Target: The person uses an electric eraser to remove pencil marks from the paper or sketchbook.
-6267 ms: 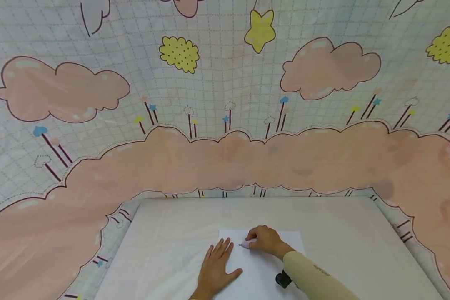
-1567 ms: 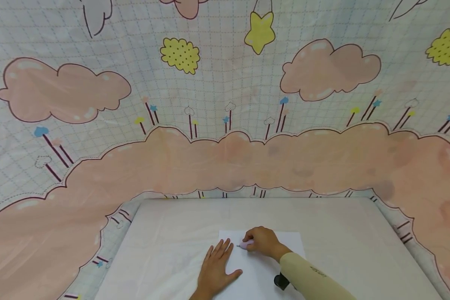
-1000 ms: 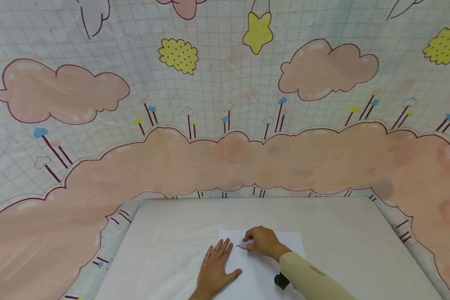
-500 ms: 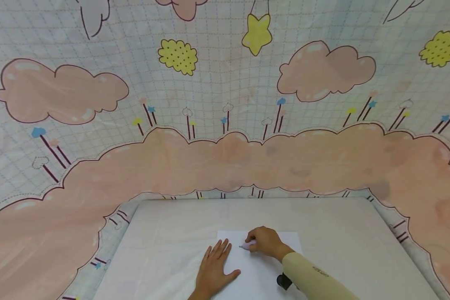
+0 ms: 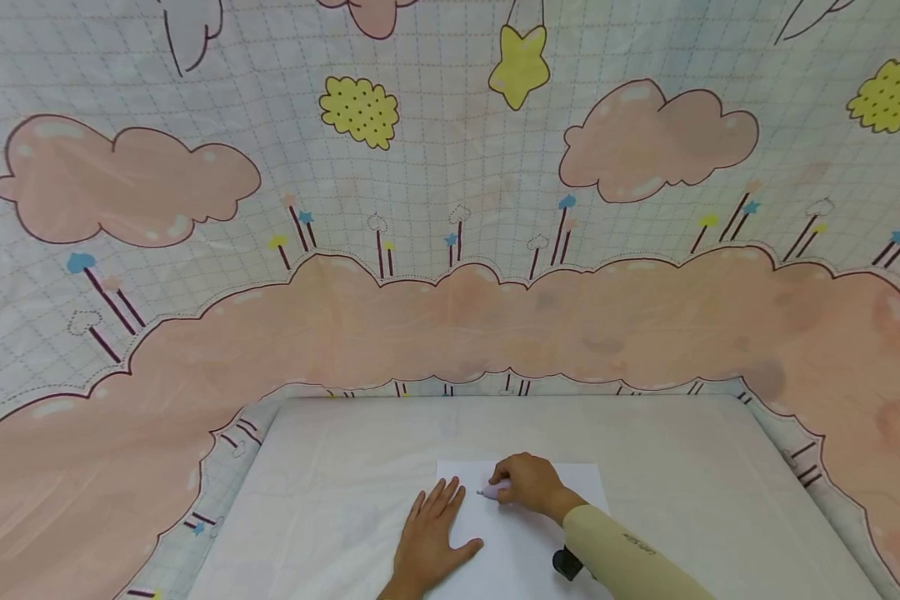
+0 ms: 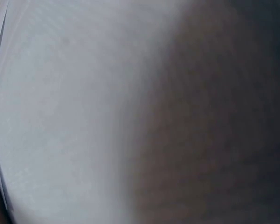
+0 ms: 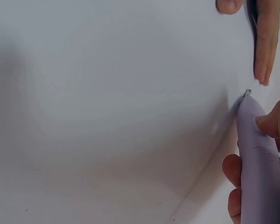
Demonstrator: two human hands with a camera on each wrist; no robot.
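Note:
My right hand (image 5: 534,483) grips a thick lilac pen-shaped tool (image 7: 259,172), its thumb on the upper side near the front and fingertips curled beneath. From the tapered front of the tool pokes a short metal tip, right at the white paper sheet (image 5: 513,542). Left of the tool, my left hand (image 5: 431,537) rests on the sheet's left part with straight, spread fingers and the thumb out to the side. In the right wrist view, some left-hand fingers (image 7: 267,42) appear just beyond the metal tip. The left wrist view holds only a blurred pale surface and dark shadow.
The sheet lies on a table with a white cover (image 5: 345,467). Behind and around it hangs a cloth printed with clouds and stars (image 5: 450,321). A black wrist device (image 5: 567,563) sits under the right sleeve (image 5: 630,554). A few dark specks (image 7: 174,219) lie near the paper.
The right hand, holding the lilac tool, shifts slightly left, then slightly right again over the sheet. The left hand stays in place. The head view sways a little.

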